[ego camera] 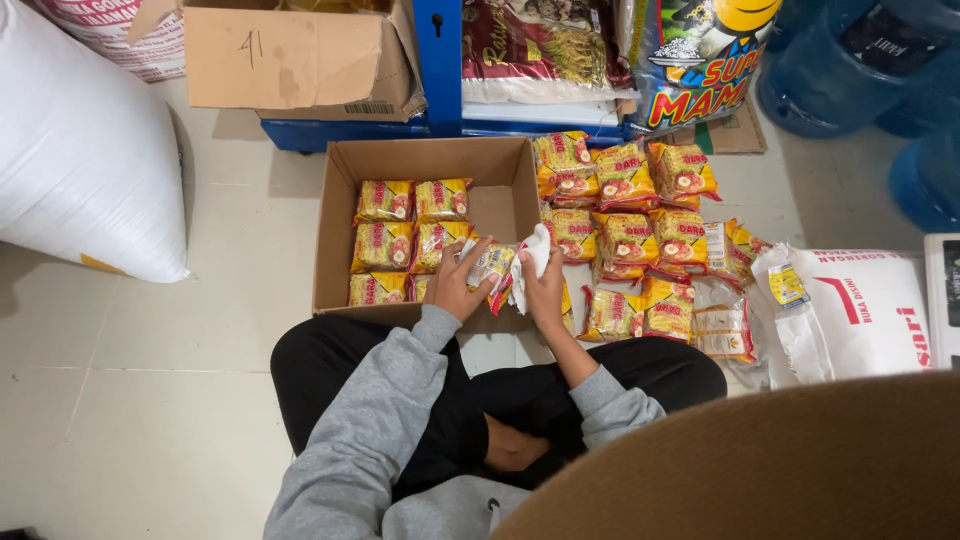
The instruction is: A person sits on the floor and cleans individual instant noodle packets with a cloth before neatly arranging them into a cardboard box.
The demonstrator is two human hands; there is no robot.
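Note:
I sit cross-legged on a tiled floor in front of an open cardboard box (336, 240). My left hand (453, 287) grips a yellow-and-red instant noodle packet (491, 264) over the box's near right corner. My right hand (545, 290) presses a white cloth (533, 253) against that packet. Several matching packets (400, 232) lie in rows in the left half of the box. Its right half shows bare cardboard.
Several more noodle packets (630, 215) are piled on the floor right of the box. A white printed sack (865, 310) lies at the right and a big white sack (80, 150) at the left. Behind are a blue shelf (440, 60), a cardboard carton (290, 55) and blue water jugs (860, 60).

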